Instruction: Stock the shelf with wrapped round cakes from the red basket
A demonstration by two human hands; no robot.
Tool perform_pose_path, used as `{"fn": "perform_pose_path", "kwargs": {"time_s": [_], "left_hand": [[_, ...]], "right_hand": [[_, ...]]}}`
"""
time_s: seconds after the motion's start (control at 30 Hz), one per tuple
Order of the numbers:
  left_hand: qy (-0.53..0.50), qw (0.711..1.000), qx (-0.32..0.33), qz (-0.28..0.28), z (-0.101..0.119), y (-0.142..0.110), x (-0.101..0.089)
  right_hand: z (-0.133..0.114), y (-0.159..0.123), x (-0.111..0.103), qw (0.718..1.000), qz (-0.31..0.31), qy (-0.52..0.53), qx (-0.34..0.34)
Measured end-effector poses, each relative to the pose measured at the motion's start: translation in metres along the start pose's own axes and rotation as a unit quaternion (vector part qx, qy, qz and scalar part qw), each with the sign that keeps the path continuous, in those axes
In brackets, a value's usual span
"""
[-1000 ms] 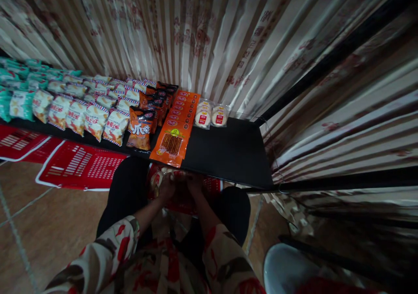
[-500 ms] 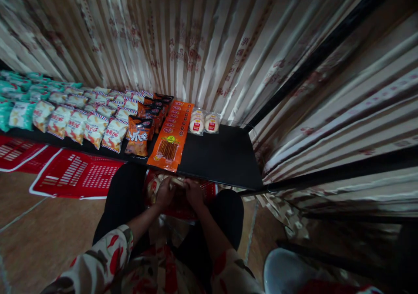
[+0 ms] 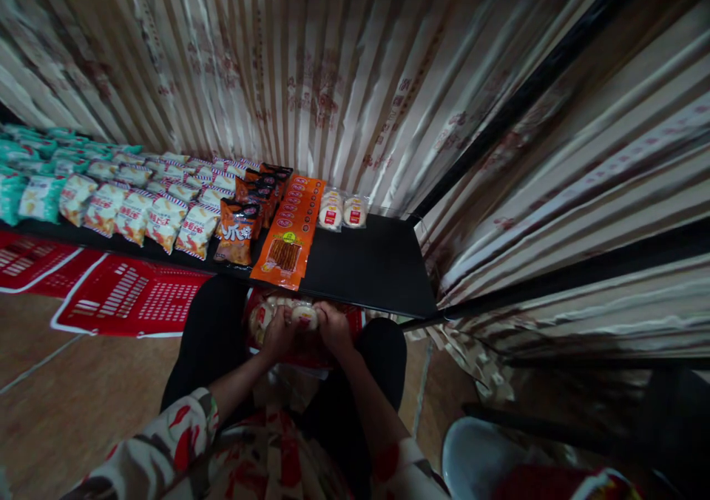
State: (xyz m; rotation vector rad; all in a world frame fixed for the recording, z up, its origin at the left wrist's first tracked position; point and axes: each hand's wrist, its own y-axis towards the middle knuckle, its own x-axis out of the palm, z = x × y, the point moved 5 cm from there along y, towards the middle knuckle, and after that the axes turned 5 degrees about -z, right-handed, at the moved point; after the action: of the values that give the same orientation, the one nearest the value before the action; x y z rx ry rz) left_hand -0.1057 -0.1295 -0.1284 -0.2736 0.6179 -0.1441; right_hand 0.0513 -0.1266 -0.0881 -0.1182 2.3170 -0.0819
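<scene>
My left hand [image 3: 279, 333] and my right hand [image 3: 333, 325] are closed together on clear packets of round rice crackers [image 3: 296, 313], held over a red basket [image 3: 310, 341] between my knees. The fingers of both hands curl round the packets. Just beyond lies a low black shelf [image 3: 371, 267]. On it are two matching cracker packets [image 3: 342, 211] at the back, a row of orange snack packs [image 3: 289, 230], dark orange chip bags [image 3: 238, 223] and white-and-red chip bags [image 3: 160, 215].
Teal bags [image 3: 22, 178] fill the shelf's far left. Red baskets [image 3: 130, 300] lie on the brown tiled floor below it. A striped curtain [image 3: 310, 78] hangs behind and to the right. A black frame post [image 3: 532, 86] runs diagonally. A white stool [image 3: 482, 463] shows at lower right.
Both hands have lifted slightly with the cracker packets, which now show between the fingers. The view has shifted a little to the right.
</scene>
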Motion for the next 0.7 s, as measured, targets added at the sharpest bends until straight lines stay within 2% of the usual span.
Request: {"fn": "perform_pose_path", "kwargs": {"time_s": [0.13,0.33,0.5,0.7], "left_hand": [[-0.026,1.0,0.011,0.002,0.01,-0.008,-0.004],[-0.058,0.996,0.067,0.028,0.023,-0.013,-0.009],[-0.091,0.992,0.082,0.028,0.038,-0.015,-0.013],[-0.167,0.982,0.085,0.022,0.055,-0.013,-0.017]], "right_hand": [[-0.002,0.0,-0.009,0.998,0.016,0.059,-0.004],[0.004,-0.001,-0.015,0.984,0.049,0.165,0.04],[0.007,-0.001,-0.019,0.951,0.07,0.292,0.07],[0.001,0.0,-0.024,0.922,0.04,0.381,0.054]]}}
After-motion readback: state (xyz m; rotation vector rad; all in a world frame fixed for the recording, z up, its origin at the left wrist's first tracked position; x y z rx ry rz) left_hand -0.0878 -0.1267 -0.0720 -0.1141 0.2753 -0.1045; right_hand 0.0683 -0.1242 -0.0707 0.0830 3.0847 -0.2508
